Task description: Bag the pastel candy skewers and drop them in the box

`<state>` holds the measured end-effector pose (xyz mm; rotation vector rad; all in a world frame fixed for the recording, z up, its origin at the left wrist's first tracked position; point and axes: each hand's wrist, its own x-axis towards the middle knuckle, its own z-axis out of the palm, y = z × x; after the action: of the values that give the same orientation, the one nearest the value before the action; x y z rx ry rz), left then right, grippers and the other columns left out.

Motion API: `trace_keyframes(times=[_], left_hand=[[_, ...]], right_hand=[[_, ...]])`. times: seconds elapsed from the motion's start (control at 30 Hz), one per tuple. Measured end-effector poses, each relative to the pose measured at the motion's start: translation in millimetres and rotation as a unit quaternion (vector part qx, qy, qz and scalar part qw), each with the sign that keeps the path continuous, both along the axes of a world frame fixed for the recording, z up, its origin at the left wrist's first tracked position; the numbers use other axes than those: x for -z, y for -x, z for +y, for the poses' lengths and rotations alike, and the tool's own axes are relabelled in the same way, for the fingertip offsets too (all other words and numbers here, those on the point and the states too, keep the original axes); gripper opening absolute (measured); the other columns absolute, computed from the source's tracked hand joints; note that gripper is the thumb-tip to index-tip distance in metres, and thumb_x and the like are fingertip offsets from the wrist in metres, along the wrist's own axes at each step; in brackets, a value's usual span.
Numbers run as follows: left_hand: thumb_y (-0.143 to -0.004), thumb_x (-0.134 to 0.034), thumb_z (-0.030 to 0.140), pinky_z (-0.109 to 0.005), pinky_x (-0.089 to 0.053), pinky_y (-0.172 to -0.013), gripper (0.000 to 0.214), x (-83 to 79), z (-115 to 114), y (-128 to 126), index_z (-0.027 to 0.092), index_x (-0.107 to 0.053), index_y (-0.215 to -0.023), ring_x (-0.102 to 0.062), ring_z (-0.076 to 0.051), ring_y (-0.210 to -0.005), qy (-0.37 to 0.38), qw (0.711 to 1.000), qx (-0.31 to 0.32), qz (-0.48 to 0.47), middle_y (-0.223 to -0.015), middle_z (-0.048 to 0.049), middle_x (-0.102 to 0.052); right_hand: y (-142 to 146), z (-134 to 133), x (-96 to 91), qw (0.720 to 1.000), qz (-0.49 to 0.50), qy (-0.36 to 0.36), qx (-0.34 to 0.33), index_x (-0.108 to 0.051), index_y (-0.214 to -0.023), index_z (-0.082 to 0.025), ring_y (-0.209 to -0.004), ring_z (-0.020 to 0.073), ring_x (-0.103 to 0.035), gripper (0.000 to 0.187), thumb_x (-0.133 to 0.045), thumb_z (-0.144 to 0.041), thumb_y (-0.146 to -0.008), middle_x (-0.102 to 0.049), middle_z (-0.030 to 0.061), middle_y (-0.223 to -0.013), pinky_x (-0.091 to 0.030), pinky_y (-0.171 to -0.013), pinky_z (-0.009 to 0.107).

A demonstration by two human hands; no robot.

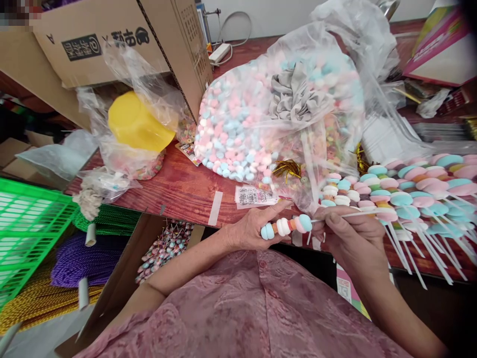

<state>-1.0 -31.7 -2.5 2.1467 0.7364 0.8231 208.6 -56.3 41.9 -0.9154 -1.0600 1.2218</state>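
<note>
A marshmallow skewer [283, 226] in blue, white and pink, with small orange-red pieces between, lies across the front of my body. My left hand [250, 229] is closed around its left end, the fingers partly hidden behind the sweets. With thumb and fingers pinched, my right hand [352, 238] grips the white stick just right of the last pink and blue marshmallows. Beyond both hands rests a large clear bag [234, 124] of loose pink, white and blue marshmallows. Finished-looking skewers [417, 199] are piled to the right, their white sticks pointing towards me.
On the left stand a cardboard box [108, 47], a yellow bowl-like piece [136, 122] in plastic and a green basket [30, 233]. Purple twisted cords [87, 256] hang below. An open carton [164, 248] under the table edge holds many wrapped sweets. Grey cloth [294, 94] lies on the bag.
</note>
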Motion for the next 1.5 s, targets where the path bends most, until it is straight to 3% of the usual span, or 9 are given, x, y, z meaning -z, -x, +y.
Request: trace_keyframes(times=[0.13,0.3,0.57,0.8,1.03,1.2,1.3,1.43,1.5], left_hand=[[-0.088,-0.062,0.037,-0.026,-0.049,-0.066,0.074,0.4,0.9,2.6,0.014,-0.030,-0.150,-0.062,-0.014,-0.066,0.026,0.999,0.027,0.001,-0.077,-0.0008,-0.067],[-0.086,-0.065,0.036,-0.027,-0.050,-0.068,0.071,-1.9,0.3,2.1,0.013,-0.037,-0.147,-0.063,-0.014,-0.070,0.027,0.998,0.044,-0.026,-0.084,-0.0030,-0.069],[-0.084,-0.065,0.037,-0.024,-0.051,-0.062,0.075,8.5,-5.5,-0.5,0.015,-0.035,-0.149,-0.063,-0.012,-0.065,0.030,0.997,0.039,-0.052,-0.089,-0.0051,-0.072],[-0.086,-0.063,0.038,-0.027,-0.052,-0.067,0.073,7.6,-8.7,0.1,0.014,-0.035,-0.149,-0.067,-0.016,-0.073,0.049,0.998,0.034,-0.038,-0.091,-0.0069,-0.073],[-0.084,-0.066,0.039,-0.031,-0.053,-0.077,0.079,0.8,-9.6,-5.4,0.016,-0.031,-0.151,-0.068,-0.019,-0.085,0.075,0.996,0.026,-0.032,-0.104,-0.0097,-0.072],[-0.075,-0.076,0.040,-0.035,-0.052,-0.076,0.102,-11.4,-7.9,-5.3,0.018,-0.017,-0.156,-0.066,-0.020,-0.077,0.146,0.989,0.010,0.018,-0.088,-0.0032,-0.070],[-0.075,-0.077,0.039,-0.038,-0.053,-0.082,0.103,-13.2,-6.3,-1.4,0.019,-0.017,-0.157,-0.067,-0.023,-0.087,0.143,0.989,0.019,0.010,-0.101,-0.0075,-0.071],[-0.078,-0.074,0.035,-0.045,-0.048,-0.100,0.087,-7.1,-7.6,5.9,0.018,-0.032,-0.152,-0.060,-0.030,-0.118,0.083,0.996,0.011,0.012,-0.134,-0.0173,-0.060],[-0.080,-0.071,0.030,-0.046,-0.046,-0.103,0.076,-2.7,-9.9,8.9,0.016,-0.039,-0.148,-0.057,-0.030,-0.123,0.053,0.998,0.007,0.018,-0.136,-0.0193,-0.058]], right_hand=[[-1.3,-1.0,-2.8,0.999,-0.002,-0.009,-0.054,-0.077,-0.075,-0.023,-0.050,0.0133,-0.060,0.011,-0.074,-0.031,-0.082,-0.068,0.0021,-0.063,-0.048,-0.039,0.024],[0.2,5.3,6.7,0.996,0.033,0.054,-0.055,-0.075,-0.070,-0.020,-0.045,0.0110,-0.055,0.016,-0.078,-0.033,-0.078,-0.065,0.0011,-0.063,-0.043,-0.034,0.022],[16.4,-3.0,4.5,0.997,0.063,0.034,-0.035,-0.075,-0.070,-0.022,-0.048,0.0112,-0.056,0.011,-0.078,-0.029,-0.077,-0.068,0.0014,-0.064,-0.044,-0.038,0.023],[20.1,-9.5,7.8,0.994,0.063,0.073,-0.045,-0.075,-0.073,-0.021,-0.047,0.0115,-0.053,0.012,-0.075,-0.030,-0.079,-0.067,0.0013,-0.062,-0.042,-0.039,0.025],[20.1,-8.4,11.2,0.996,0.051,0.071,-0.005,-0.073,-0.069,-0.023,-0.046,0.0111,-0.053,0.013,-0.076,-0.032,-0.078,-0.067,0.0002,-0.064,-0.043,-0.039,0.024],[5.4,-4.6,15.0,0.996,0.047,0.067,0.043,-0.071,-0.068,-0.022,-0.047,0.0113,-0.053,0.015,-0.075,-0.031,-0.079,-0.065,0.0001,-0.063,-0.042,-0.036,0.023],[-6.0,-4.0,14.3,0.993,0.066,0.064,0.073,-0.071,-0.068,-0.021,-0.049,0.0111,-0.053,0.014,-0.075,-0.030,-0.079,-0.065,0.0002,-0.065,-0.039,-0.036,0.022],[-19.7,-4.7,12.2,0.994,0.065,0.032,0.078,-0.071,-0.067,-0.023,-0.049,0.0121,-0.052,0.016,-0.072,-0.029,-0.082,-0.062,0.0002,-0.063,-0.037,-0.036,0.023],[-27.5,-5.3,11.7,0.995,0.061,0.019,0.078,-0.072,-0.070,-0.024,-0.050,0.0125,-0.050,0.015,-0.069,-0.027,-0.085,-0.061,0.0002,-0.063,-0.035,-0.037,0.024]])
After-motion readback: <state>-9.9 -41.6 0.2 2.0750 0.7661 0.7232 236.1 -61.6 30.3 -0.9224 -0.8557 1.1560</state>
